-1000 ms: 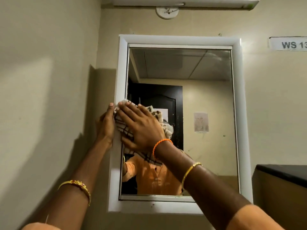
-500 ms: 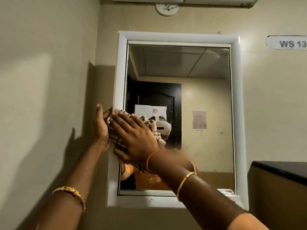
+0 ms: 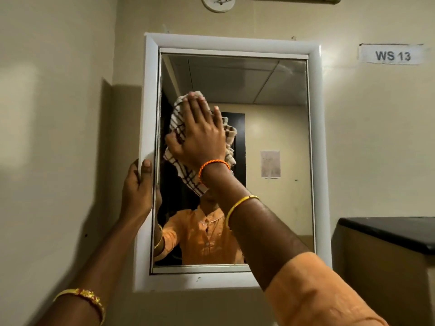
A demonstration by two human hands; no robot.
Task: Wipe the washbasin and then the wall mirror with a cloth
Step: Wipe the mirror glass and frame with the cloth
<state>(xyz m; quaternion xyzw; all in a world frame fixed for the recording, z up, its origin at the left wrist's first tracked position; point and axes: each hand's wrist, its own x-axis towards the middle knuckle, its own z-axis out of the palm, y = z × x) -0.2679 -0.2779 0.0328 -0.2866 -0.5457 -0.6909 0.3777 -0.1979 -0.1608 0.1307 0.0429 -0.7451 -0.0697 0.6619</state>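
Observation:
A wall mirror (image 3: 277,128) in a white frame hangs on the beige wall straight ahead. My right hand (image 3: 200,135) lies flat on a checked brown-and-cream cloth (image 3: 179,123) and presses it against the glass at the upper left of the mirror. The cloth's lower corner hangs below my wrist. My left hand (image 3: 138,187) grips the left edge of the mirror frame, thumb on the front. The washbasin is out of view.
A dark countertop (image 3: 388,229) juts out at the lower right. A label reading WS 13 (image 3: 392,55) is stuck on the wall at the upper right. A side wall stands close on the left. A round fitting (image 3: 219,3) sits above the mirror.
My right hand has slid the cloth up and rightward from the mirror's left edge onto the glass. My left hand has shifted down along the frame's left edge.

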